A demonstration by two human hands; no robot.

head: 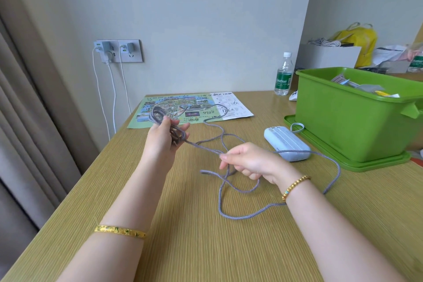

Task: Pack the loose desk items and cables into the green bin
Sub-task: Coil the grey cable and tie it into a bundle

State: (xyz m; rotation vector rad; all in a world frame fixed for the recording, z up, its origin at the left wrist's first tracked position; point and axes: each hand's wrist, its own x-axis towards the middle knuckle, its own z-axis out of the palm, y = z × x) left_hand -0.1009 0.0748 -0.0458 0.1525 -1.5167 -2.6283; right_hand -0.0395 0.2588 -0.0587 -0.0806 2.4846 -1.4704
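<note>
A long grey braided cable [249, 215] lies in loose loops across the wooden desk [183, 247]. My left hand [163, 137] holds several wound coils of it above the desk. My right hand [246, 161] pinches the cable's free run a little to the right and nearer me. The green bin [352, 121] stands at the right on its green lid [375, 163], with papers and small items inside. A pale blue power bank [287, 143] with a loop strap lies just left of the bin, and the cable crosses over it.
A printed map sheet [194, 107] lies at the desk's back. A water bottle [283, 75] and a small white object [293, 95] stand behind the bin. Chargers with white cords fill the wall socket [117, 51]. A curtain hangs at left; bags and boxes sit at far right.
</note>
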